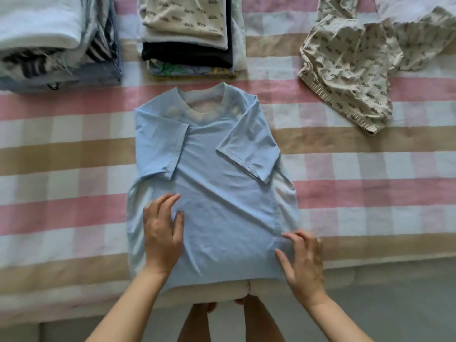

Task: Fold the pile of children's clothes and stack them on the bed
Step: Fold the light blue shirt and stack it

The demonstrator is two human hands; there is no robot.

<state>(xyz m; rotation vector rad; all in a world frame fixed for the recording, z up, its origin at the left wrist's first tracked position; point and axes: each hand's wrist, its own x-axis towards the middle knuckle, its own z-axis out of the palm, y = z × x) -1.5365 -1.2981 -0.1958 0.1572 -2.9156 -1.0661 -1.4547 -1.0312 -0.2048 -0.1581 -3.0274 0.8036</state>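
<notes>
A light blue T-shirt (212, 183) lies flat on the checked bed cover (61, 183), collar away from me, both short sleeves folded in over its chest. My left hand (162, 233) rests flat on the shirt's lower left part, fingers straight. At the shirt's lower right edge my right hand (303, 260) touches the cloth with spread, slightly bent fingers. Behind the shirt stand two stacks of folded clothes: one at the far left (59, 45) and one in the middle (190, 38), topped by a cream printed piece.
A crumpled cream printed garment (350, 67) lies unfolded at the back right. The bed's near edge (74, 307) runs across the bottom, with grey floor (394, 314) below it and my legs showing between my arms.
</notes>
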